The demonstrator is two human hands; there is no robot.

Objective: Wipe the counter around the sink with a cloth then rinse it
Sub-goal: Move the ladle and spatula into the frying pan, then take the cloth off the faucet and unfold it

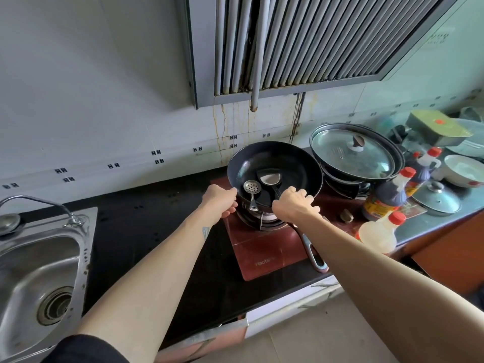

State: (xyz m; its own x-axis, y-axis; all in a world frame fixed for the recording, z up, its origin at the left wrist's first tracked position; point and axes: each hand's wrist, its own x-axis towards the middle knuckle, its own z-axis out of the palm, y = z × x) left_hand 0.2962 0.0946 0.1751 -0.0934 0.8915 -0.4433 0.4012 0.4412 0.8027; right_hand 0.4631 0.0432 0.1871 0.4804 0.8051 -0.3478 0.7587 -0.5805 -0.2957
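Black metal frying pan (pixel 275 158): left hand (pixel 222 203) and right hand (pixel 293 205) both clamp its near rim. Rigid, likely hefty; loose steel utensils (pixel 248 186) inside may slide. No cloth in view; black counter (pixel 146 231) by steel sink (pixel 52 258).

Counts, referenced to frying pan (pixel 275 163): 1. In it: 2 utensils, slotted spoon (pixel 248 186), spatula (pixel 268 178). On its near rim: 2 hands, left hand (pixel 221 203), right hand (pixel 292 205). Right of it: 2 lids, large lid (pixel 351 155), small lid (pixel 436 197); at least 3 red-capped bottles (pixel 387 195); 1 white bowl (pixel 461 170); 1 green box (pixel 437 127). Left of it: 1 sink (pixel 26 271), 1 tap (pixel 76 220).
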